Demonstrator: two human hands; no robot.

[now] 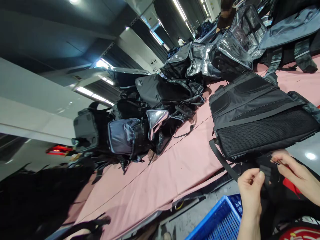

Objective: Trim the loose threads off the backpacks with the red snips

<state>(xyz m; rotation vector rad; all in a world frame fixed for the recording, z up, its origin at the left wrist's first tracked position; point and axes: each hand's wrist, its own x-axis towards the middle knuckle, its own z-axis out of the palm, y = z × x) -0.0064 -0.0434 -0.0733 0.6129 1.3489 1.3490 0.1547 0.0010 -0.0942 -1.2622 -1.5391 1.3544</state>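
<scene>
A black backpack [270, 133] lies with its mesh back panel up at the table's right edge. My left hand [250, 186] pinches a black webbing strap [224, 161] near its end, just below the bag. The strap runs from the bag's lower left corner down to my fingers. Close by on the right, my right hand [287, 168] is closed around a small metal tool, its tip showing between the fingers; its exact kind cannot be made out. Dark fabric lies behind and under both hands.
A pink-covered table [160, 186] stretches across the view. Black bags [160, 90] are heaped along it, and open silver-lined bags [232, 50] stand at the back. A blue plastic crate [217, 220] is below the table edge. One person [226, 16] works at the far end.
</scene>
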